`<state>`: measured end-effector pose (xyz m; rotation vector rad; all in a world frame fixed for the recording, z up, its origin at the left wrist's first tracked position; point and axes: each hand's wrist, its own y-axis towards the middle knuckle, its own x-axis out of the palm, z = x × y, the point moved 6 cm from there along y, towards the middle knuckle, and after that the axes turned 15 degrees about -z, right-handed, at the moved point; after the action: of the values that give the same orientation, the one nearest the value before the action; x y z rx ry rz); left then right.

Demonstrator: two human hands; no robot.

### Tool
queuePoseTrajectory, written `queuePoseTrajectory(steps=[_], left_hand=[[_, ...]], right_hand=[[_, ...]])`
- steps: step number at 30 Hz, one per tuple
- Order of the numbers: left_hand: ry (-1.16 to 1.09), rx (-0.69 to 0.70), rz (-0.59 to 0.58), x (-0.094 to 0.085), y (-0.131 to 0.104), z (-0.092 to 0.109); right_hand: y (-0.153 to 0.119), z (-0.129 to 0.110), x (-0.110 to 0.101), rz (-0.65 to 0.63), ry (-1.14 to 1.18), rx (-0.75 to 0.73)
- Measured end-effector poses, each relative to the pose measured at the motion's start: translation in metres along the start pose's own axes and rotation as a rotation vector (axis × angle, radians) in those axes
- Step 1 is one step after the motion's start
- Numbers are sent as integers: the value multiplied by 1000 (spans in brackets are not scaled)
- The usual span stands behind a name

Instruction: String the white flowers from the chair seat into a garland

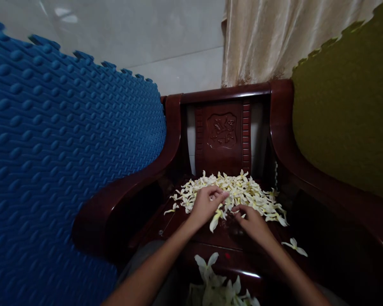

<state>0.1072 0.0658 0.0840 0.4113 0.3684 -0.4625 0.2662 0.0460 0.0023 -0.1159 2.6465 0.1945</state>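
Cream-white blossoms lie in a loose heap (242, 189) at the centre of the frame, on the seat (207, 242) of a carved red-brown wooden armchair (226, 94). From where I stand, both hands are over its near edge, apart from each other: the left hand (207, 206) has its fingers curled toward the thumb, and the right hand (250, 222) is half closed just beside it. I cannot tell whether either grips a blossom. One larger yellowish flower (215, 220) lies in the gap between them, and a knuckle could easily crush it. The wood looks polished, so a sweeping wrist might send petals sliding over the front edge. The stray blossom (295, 246) at lower right, well apart from the heap, seems likeliest to be brushed by the right forearm and lost. At bottom centre sits a nearer cluster of blossoms (215, 282); a careless elbow or knee could scatter it, I'd judge.
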Motion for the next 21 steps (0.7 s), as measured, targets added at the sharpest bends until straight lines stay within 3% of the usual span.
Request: queuePoseTrajectory(steps=[2, 6, 11, 15, 18, 21], left_hand=[[105, -10, -34, 4, -1, -2], [180, -8, -112, 15, -2, -8], [71, -93, -73, 20, -2, -20], [-213, -225, -22, 21, -2, -32], [-335, -229, -84, 28, -1, -34], [-365, -239, -66, 29, -2, -35]], right_hand=[[3, -5, -6, -9, 199, -40], [5, -15, -2, -145, 489, -85], [-1, -24, 11, -138, 568, -97], [-3, -27, 11, -92, 637, -77], [-3, -21, 10, -61, 636, -38], [-1, -9, 13, -52, 575, -33]])
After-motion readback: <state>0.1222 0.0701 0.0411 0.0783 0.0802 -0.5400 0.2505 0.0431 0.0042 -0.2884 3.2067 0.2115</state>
